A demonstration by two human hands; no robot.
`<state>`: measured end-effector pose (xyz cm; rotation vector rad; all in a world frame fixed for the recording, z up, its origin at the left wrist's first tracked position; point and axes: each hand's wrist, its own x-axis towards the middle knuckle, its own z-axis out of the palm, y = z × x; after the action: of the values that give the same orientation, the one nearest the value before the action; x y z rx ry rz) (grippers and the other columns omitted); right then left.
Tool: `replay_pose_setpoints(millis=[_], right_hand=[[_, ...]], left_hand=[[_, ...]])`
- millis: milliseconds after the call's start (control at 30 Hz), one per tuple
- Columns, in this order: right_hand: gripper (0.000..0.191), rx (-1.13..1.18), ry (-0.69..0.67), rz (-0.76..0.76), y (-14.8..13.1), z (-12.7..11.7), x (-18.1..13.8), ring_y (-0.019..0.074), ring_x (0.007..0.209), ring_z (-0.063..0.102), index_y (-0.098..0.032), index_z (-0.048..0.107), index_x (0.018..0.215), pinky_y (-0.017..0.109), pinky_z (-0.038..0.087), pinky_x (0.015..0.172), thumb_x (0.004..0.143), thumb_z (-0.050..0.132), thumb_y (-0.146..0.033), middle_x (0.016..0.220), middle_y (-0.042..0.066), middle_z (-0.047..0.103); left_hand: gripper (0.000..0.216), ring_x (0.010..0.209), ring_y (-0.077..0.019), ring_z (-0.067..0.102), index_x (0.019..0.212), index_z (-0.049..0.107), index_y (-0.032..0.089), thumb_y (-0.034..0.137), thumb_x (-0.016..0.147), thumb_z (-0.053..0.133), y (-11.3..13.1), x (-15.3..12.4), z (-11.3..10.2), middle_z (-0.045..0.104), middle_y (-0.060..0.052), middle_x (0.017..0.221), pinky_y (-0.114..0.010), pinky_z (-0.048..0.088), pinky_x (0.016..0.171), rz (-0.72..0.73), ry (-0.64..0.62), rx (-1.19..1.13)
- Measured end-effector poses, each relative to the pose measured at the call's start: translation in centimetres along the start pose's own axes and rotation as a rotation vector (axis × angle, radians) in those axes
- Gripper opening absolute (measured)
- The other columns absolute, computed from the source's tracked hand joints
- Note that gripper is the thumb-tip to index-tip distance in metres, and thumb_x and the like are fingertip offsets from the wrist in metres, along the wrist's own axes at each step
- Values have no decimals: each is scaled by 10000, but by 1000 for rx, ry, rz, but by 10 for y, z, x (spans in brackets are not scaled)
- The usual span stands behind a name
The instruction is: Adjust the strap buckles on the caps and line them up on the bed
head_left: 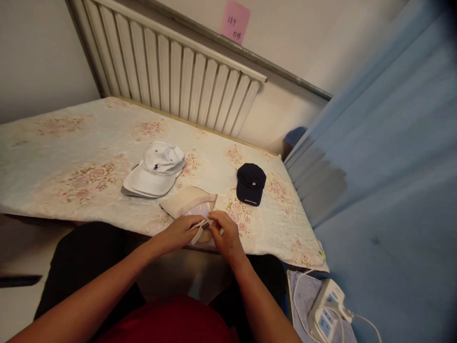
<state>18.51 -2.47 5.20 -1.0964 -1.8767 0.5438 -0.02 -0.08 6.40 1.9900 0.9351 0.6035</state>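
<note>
A beige baseball cap (185, 200) lies upturned at the near edge of the bed, its lining facing me and its brim pointing away to the left. My left hand (183, 231) pinches the cap's back strap. On the strap's other side, my right hand (224, 233) is closed with its fingertips at the small dark buckle. Beyond them to the left sits a white cap (157, 169) with a small dark emblem, resting on another brim. A dark navy cap (251, 183) lies to the right, its brim toward me.
The caps lie on a floral bedspread (107, 138). A white radiator (178, 71) lines the wall behind, below a pink note (235, 21). Blue curtains (385, 181) hang at the right, above a white power strip (326, 309) with cords.
</note>
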Motion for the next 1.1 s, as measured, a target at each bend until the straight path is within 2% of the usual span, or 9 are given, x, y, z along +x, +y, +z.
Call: replay_pose_setpoints(millis=[100,233,367,467,633,833,1100], right_hand=[[319,27,-1,22,-1,2,1,199,1002,593,-207,627,1029,331,488,852,767,545,-44,1100,82,641],[297,69,-24,65,-5,1,3,169,875,596,-218,642,994,296,477,788,762,564,-50,1029,51,656],[238,136,-40,141,-8,-2,6,136,718,550,-223,662,943,264,445,685,763,594,-84,897,16,657],[217,192,-61,193,-8,-4,7,124,677,525,-219,674,925,250,420,640,757,604,-101,853,5,648],[182,281,-98,283,-8,-7,7,115,651,509,-225,683,913,233,407,616,757,621,-155,772,-19,624],[178,450,-166,410,-3,-10,4,103,584,499,-215,677,929,227,426,594,753,652,-217,649,-46,547],[188,462,-198,426,0,-9,3,106,590,517,-210,674,940,232,439,608,754,655,-230,647,-40,553]], left_hand=[[201,810,-191,567,823,597,158,264,829,426,1,1,4,639,-49,844,-291,410,743,19,66,100],[209,808,-195,583,872,595,162,216,829,399,3,1,7,645,-58,845,-301,412,734,-36,128,142],[251,825,-192,585,897,591,160,267,873,365,0,0,7,648,-63,870,-304,424,752,-15,85,78],[261,831,-187,577,921,586,157,290,885,364,-4,-1,5,640,-58,881,-301,428,763,17,55,32],[242,795,-163,559,900,583,178,340,896,403,-2,-3,4,626,-16,845,-268,429,735,-6,22,-68],[286,815,-163,549,932,578,179,396,912,393,4,-5,3,615,-15,877,-266,428,748,-11,-34,-132],[290,879,-173,563,983,587,167,375,911,398,1,-6,0,628,-29,934,-270,422,794,-3,-76,-121]])
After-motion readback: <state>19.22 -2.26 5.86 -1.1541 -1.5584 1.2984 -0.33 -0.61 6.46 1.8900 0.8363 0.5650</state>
